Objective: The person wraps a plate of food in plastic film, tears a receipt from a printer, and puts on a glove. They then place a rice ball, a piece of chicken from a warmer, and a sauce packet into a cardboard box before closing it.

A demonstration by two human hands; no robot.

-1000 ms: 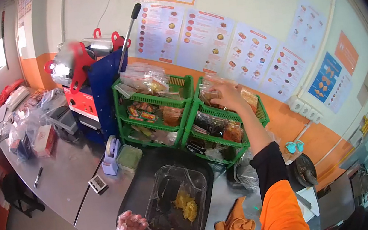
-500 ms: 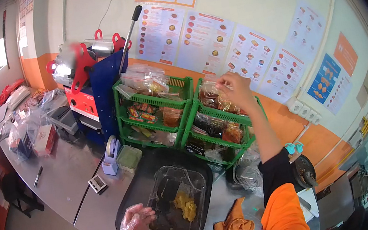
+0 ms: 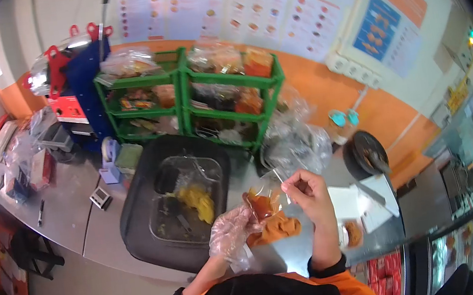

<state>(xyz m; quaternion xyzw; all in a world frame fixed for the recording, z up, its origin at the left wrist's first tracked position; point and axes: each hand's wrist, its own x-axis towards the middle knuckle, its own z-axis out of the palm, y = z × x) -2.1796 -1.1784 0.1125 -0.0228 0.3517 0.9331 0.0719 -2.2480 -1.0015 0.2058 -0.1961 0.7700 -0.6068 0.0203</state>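
A small clear plastic bag of reddish-brown sauce (image 3: 262, 205) is held up over the counter between both hands. My left hand (image 3: 230, 233), in a clear plastic glove, grips the bag's lower left side. Bare, my right hand (image 3: 309, 194) pinches its upper right corner between thumb and fingers. Just left of the hands, a clear plastic container (image 3: 155, 218) sits in a black tray (image 3: 133, 235) with clumps of yellow food (image 3: 197, 203) in it. An orange cloth (image 3: 283, 227) lies crumpled below the bag, partly hidden by the glove.
Green stacked baskets (image 3: 184, 89) with packets stand along the wall. A blue and red machine (image 3: 69, 108) is at left, near a tape dispenser (image 3: 109, 161) and small timer (image 3: 100, 198). To the right are a knife (image 3: 371, 192), white board (image 3: 383, 206) and dark mortar (image 3: 363, 155).
My right hand has come down from the upper green basket and now holds the sauce bag. My left hand has moved right, from beside the tray to the bag. The view has shifted right.
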